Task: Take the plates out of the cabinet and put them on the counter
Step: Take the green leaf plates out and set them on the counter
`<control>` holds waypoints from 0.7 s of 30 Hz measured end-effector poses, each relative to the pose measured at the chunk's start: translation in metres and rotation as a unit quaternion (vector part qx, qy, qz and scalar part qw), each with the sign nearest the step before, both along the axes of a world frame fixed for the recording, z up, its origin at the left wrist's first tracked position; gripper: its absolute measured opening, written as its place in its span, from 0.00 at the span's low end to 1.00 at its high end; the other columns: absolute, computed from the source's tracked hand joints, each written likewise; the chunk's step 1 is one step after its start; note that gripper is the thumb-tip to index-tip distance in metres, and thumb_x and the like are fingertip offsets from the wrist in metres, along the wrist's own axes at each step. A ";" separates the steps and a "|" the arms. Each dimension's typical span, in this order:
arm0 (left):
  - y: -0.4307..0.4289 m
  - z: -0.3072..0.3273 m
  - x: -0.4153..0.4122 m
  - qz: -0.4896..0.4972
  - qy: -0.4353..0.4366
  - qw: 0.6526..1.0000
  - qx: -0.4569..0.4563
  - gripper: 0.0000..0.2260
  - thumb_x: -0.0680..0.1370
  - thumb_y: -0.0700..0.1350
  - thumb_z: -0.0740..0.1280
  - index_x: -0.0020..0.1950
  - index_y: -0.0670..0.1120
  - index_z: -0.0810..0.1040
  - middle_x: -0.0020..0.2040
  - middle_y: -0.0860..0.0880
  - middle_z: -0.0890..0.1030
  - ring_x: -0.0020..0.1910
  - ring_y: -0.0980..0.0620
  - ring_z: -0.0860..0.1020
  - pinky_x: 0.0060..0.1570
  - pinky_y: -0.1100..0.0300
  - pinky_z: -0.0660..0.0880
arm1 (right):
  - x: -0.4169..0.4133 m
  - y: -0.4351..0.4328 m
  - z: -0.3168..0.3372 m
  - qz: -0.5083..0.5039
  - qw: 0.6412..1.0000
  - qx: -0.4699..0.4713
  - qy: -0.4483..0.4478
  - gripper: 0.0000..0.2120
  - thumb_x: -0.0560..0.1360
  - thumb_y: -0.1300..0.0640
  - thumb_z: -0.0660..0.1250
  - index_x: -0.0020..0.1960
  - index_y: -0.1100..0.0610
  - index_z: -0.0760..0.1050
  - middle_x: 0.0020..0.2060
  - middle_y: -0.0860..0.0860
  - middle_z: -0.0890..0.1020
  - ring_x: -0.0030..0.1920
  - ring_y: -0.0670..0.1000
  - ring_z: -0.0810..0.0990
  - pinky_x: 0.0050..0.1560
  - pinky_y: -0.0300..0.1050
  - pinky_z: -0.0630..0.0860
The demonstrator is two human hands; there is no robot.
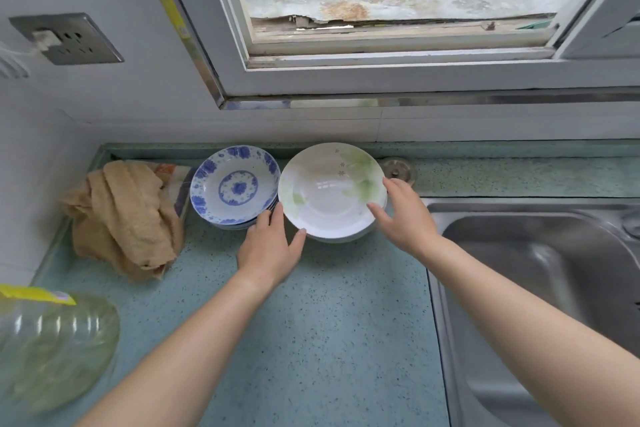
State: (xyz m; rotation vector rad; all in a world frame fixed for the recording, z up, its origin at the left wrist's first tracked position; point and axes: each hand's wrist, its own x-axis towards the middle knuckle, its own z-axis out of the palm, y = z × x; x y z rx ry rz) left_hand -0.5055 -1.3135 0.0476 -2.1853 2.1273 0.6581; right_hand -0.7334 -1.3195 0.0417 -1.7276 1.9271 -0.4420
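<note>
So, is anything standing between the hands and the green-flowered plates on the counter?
Nothing visible. The left hand and the right hand both touch the rim of the green-flowered plates; the blue-patterned plates sit close beside them, on the left.
</note>
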 end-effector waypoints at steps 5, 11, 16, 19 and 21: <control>0.064 0.029 0.014 -0.013 -0.049 0.997 -0.056 0.32 0.77 0.63 0.53 0.76 0.49 0.51 0.76 0.47 0.58 0.74 0.46 0.56 0.69 0.46 0.61 | 0.010 0.069 0.032 0.086 0.995 -0.013 0.046 0.30 0.77 0.44 0.57 0.73 0.58 0.55 0.73 0.53 0.61 0.73 0.52 0.58 0.71 0.49 0.58; 0.175 0.038 0.037 0.020 -0.074 0.994 -0.074 0.33 0.75 0.65 0.53 0.76 0.53 0.52 0.76 0.48 0.58 0.75 0.47 0.54 0.70 0.43 0.57 | 0.036 0.153 0.053 0.213 0.972 -0.024 0.101 0.34 0.76 0.39 0.55 0.74 0.57 0.52 0.74 0.53 0.57 0.74 0.53 0.54 0.74 0.50 0.54; 0.277 0.039 0.058 0.084 -0.055 0.993 -0.065 0.34 0.74 0.66 0.53 0.76 0.53 0.52 0.76 0.48 0.57 0.75 0.48 0.53 0.71 0.43 0.55 | 0.074 0.218 0.058 0.313 0.942 -0.008 0.118 0.35 0.75 0.36 0.53 0.74 0.55 0.51 0.75 0.53 0.56 0.74 0.54 0.54 0.73 0.52 0.55; 0.335 0.036 0.077 0.132 -0.064 0.987 -0.065 0.36 0.71 0.69 0.47 0.75 0.53 0.53 0.76 0.48 0.59 0.75 0.48 0.55 0.70 0.42 0.57 | 0.103 0.256 0.059 0.370 0.922 -0.016 0.113 0.35 0.74 0.35 0.52 0.74 0.53 0.51 0.75 0.52 0.55 0.74 0.54 0.54 0.73 0.53 0.55; 0.376 0.033 0.092 0.176 -0.062 0.981 -0.052 0.35 0.73 0.68 0.50 0.75 0.53 0.53 0.76 0.48 0.58 0.75 0.48 0.54 0.71 0.42 0.56 | 0.124 0.283 0.059 0.407 0.907 -0.020 0.107 0.35 0.75 0.35 0.53 0.75 0.53 0.51 0.75 0.51 0.55 0.74 0.53 0.53 0.73 0.50 0.54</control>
